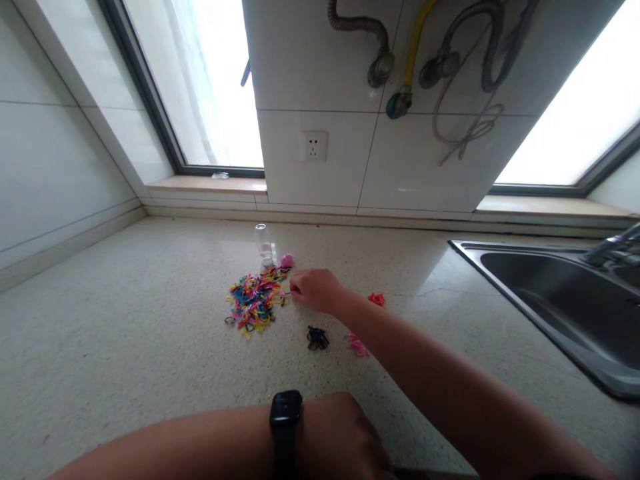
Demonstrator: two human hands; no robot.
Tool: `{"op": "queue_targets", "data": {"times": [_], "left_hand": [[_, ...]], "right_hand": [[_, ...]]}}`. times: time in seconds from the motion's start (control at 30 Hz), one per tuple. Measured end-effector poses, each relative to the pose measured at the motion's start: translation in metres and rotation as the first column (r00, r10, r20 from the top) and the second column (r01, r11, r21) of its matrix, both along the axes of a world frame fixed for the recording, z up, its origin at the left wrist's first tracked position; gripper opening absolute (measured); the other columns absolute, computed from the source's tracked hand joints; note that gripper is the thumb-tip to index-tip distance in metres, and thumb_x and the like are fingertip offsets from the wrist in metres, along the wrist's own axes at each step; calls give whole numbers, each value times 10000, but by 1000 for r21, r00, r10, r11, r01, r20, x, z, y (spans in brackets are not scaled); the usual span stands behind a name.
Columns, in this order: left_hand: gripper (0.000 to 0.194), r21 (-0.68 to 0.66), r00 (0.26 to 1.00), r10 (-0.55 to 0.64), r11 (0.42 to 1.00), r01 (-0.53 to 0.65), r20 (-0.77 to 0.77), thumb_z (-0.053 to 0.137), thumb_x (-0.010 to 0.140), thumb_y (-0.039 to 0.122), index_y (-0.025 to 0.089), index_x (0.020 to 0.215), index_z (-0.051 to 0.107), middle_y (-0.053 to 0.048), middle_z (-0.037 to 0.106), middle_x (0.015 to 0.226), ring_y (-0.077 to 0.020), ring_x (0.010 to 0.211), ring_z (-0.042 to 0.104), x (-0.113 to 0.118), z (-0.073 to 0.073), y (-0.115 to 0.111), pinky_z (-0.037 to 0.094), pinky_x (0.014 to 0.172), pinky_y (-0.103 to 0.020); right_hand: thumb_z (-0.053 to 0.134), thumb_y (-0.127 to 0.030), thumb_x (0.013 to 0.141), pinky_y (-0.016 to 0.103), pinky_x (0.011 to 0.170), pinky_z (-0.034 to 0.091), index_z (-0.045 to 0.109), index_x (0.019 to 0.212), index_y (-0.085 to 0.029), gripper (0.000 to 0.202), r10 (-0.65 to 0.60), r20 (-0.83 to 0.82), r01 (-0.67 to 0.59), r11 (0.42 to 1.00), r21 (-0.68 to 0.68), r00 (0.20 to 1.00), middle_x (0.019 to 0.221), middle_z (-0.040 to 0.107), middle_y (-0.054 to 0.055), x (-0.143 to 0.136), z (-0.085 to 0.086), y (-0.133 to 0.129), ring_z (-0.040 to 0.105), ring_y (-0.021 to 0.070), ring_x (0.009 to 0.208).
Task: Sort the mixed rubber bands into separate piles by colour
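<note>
My right hand (314, 291) reaches in from the right, its fingers closed in a pinch at the right edge of a mixed pile of small coloured rubber bands (255, 300). A thin dark strand shows by the fingertips; whether they grip it is too small to tell. Nearer to me lies a small heap of black rubber bands (317, 338). Pink bands (358, 345) and red bands (377, 299) form two more heaps, the pink one partly behind my right forearm. My left hand (345, 430), with a black watch on its wrist, rests low at the front, its fingers hidden.
Behind the pile are a clear plastic bottle (263, 243) and a small pink cap (287, 261). A steel sink (540, 293) with a tap is set into the speckled counter (165, 347) at the right. The tiled wall carries a socket (315, 147) and hoses.
</note>
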State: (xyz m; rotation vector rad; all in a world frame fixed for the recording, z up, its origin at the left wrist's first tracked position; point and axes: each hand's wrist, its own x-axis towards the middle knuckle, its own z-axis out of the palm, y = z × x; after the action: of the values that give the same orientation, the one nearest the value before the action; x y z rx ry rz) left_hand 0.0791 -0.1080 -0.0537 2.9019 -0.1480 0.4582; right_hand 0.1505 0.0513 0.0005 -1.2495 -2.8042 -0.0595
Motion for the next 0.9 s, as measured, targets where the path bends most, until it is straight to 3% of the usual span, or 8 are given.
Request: {"op": "queue_targets", "data": {"times": [0.33,0.77,0.9], "left_hand": [[63,-4,999,-9,1000,8,-34,607,912,271,210,926,612,40,654,752,-144,710,598,2,6,0,400,495,-299],[105,-8,1000,5,1000,-5,-24,562,934,266,236,1031,590,42,663,810,-155,750,606,0,-1,0,414,519,-306],[89,4,999,14,1000,-13,-39,549,938,268,242,1013,592,44,668,799,-151,753,614,0,1,0,407,516,-305]], "right_hand": [[534,-311,949,275,743,406,701,953,-204,198,-56,-83,61,996,57,995,978,719,54,47,4,-7,642,189,913],[545,-269,939,260,699,386,687,932,-207,155,4,-164,12,996,91,986,958,711,40,22,16,-12,629,173,893],[500,-266,965,272,721,410,681,943,-186,199,56,-101,-42,990,135,993,979,709,67,11,19,-15,630,185,891]]}}
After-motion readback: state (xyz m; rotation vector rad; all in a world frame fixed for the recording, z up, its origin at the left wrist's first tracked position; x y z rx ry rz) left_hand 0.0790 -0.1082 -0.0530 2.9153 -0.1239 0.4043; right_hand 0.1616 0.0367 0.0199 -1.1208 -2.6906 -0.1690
